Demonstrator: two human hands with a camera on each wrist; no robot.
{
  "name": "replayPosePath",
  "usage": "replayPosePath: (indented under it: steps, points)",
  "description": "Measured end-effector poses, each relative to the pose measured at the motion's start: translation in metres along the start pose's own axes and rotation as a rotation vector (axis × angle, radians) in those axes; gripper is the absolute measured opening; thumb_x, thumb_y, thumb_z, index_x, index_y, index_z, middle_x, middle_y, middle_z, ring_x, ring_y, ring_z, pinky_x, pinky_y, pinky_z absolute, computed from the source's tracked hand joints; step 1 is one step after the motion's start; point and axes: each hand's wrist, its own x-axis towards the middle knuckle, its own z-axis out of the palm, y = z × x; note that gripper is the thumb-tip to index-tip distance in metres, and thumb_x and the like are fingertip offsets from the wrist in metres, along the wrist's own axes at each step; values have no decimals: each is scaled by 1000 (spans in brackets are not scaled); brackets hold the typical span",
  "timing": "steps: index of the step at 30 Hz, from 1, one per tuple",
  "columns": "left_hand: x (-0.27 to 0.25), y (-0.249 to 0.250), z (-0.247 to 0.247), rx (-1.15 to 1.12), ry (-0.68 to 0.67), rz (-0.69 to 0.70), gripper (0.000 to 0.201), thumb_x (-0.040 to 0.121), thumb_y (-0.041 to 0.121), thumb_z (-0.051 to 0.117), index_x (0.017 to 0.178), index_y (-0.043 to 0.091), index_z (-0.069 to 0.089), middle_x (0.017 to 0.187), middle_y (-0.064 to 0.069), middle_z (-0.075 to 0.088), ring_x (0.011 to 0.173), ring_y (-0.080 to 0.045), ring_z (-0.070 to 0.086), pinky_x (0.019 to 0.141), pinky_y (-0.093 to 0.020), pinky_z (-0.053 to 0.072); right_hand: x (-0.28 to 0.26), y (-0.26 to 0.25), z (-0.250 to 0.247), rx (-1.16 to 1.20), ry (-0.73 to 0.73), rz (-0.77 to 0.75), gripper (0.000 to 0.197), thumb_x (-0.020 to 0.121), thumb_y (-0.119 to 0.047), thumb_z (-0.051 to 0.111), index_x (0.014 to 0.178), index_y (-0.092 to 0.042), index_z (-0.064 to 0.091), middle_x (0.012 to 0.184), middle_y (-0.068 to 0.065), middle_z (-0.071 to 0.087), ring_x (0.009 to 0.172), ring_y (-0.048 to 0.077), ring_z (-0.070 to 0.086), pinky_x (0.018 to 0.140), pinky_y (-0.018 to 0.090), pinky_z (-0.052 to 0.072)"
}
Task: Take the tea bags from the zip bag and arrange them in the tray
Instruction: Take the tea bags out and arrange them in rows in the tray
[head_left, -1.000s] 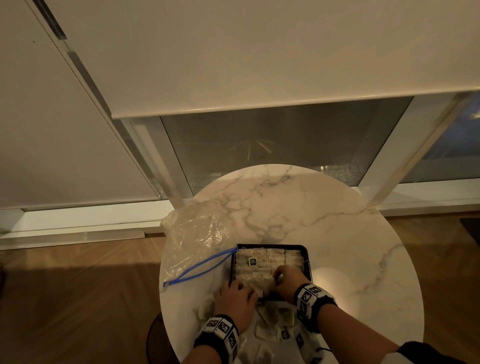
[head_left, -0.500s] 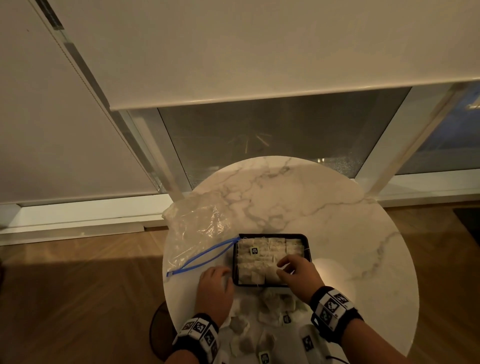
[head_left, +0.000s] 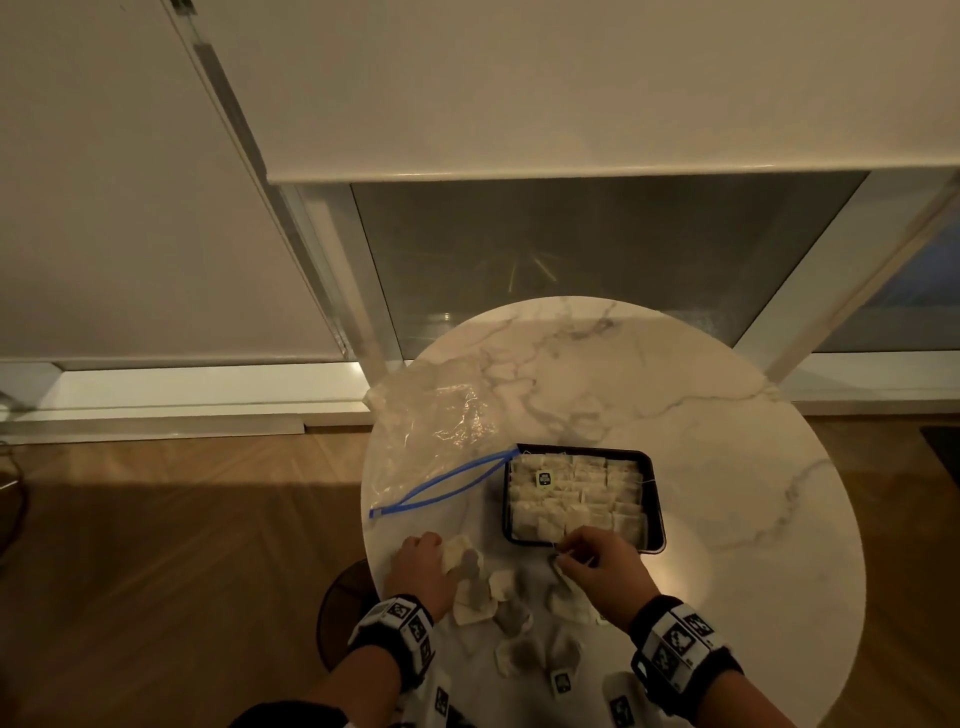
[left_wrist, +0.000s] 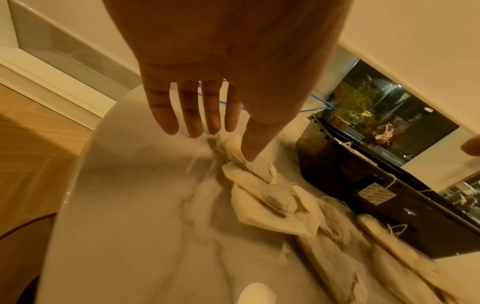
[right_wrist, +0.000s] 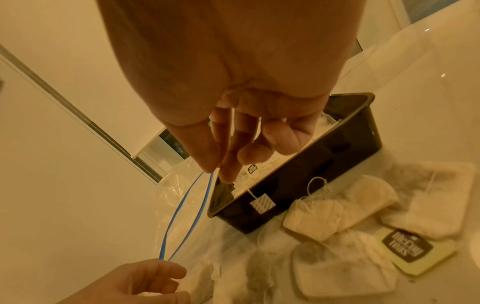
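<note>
A black tray (head_left: 655, 500) on the round marble table holds rows of tea bags (head_left: 576, 493). One paper tag (right_wrist: 262, 203) hangs over its near wall. The clear zip bag (head_left: 431, 431) with a blue zip lies flat to the tray's left. Several loose tea bags (head_left: 511, 618) are scattered in front of the tray. My left hand (head_left: 421, 564) is at the pile's left end, fingers straight, thumb touching a tea bag (left_wrist: 249, 168). My right hand (head_left: 571, 553) hovers by the tray's near wall, thumb and fingertips pressed together (right_wrist: 218, 172); nothing shows between them.
The marble table (head_left: 675, 395) stands on a wooden floor beside a window wall with lowered blinds. A dark round shape (head_left: 343, 603) sits below the table's left edge. A yellow tea tag (right_wrist: 415, 251) lies among the loose bags.
Both hands have come back out of the tray toward me. The left hand moved left and down onto the loose tea bags, and the right hand drew back to the tray's near wall.
</note>
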Motion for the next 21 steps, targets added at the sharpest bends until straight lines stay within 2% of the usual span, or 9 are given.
replayPosePath:
  steps: [2, 4, 10, 15, 17, 19, 21]
  points:
    - [2, -1, 0, 14, -10, 25, 53, 89, 54, 60, 130, 23, 47, 128, -4, 52, 116, -26, 55, 99, -40, 46, -3, -4, 5, -27, -7, 6, 4, 86, -27, 70, 89, -30, 68, 83, -10, 67, 75, 2, 60, 61, 9, 42]
    - [3, -1, 1, 24, -27, 53, 56, 91, 54, 58, 134, 21, 44, 129, -5, 51, 117, -26, 54, 98, -38, 44, -5, -8, 10, -34, -5, 20, 3, 86, -29, 70, 89, -30, 68, 84, -9, 68, 77, 4, 61, 63, 12, 44]
    - [10, -2, -3, 60, -80, 46, 38, 91, 42, 66, 118, 19, 52, 121, -7, 54, 108, -27, 58, 90, -38, 50, -11, -15, 26, -78, 49, 56, 4, 86, -33, 69, 89, -34, 66, 86, -11, 67, 78, 2, 61, 65, 15, 47]
    - [13, -10, -6, -76, -68, 34, 23, 88, 37, 69, 104, 21, 61, 110, -5, 63, 96, -23, 62, 85, -36, 54, -20, -21, 37, -58, 73, 84, 5, 86, -35, 68, 91, -33, 67, 85, -8, 68, 75, 6, 63, 66, 20, 53]
    - [13, -13, -10, -144, -61, 71, 22, 89, 35, 69, 102, 19, 63, 105, -3, 64, 93, -20, 62, 81, -31, 51, -23, -24, 42, -46, 74, 98, 7, 86, -34, 69, 92, -32, 67, 85, -8, 67, 77, 6, 63, 71, 24, 55]
    - [9, -14, -17, -248, -58, 96, 25, 90, 39, 69, 102, 17, 64, 97, 2, 64, 91, -18, 61, 77, -27, 47, -25, -28, 46, -41, 75, 107, 6, 86, -34, 69, 91, -33, 67, 86, -8, 67, 79, 6, 63, 75, 27, 56]
    - [5, -14, -23, -358, -52, 119, 25, 88, 45, 70, 95, 22, 64, 90, 6, 65, 86, -14, 61, 74, -26, 45, -26, -32, 49, -23, 84, 113, 5, 85, -34, 70, 88, -35, 67, 85, -8, 68, 78, 6, 64, 76, 29, 57]
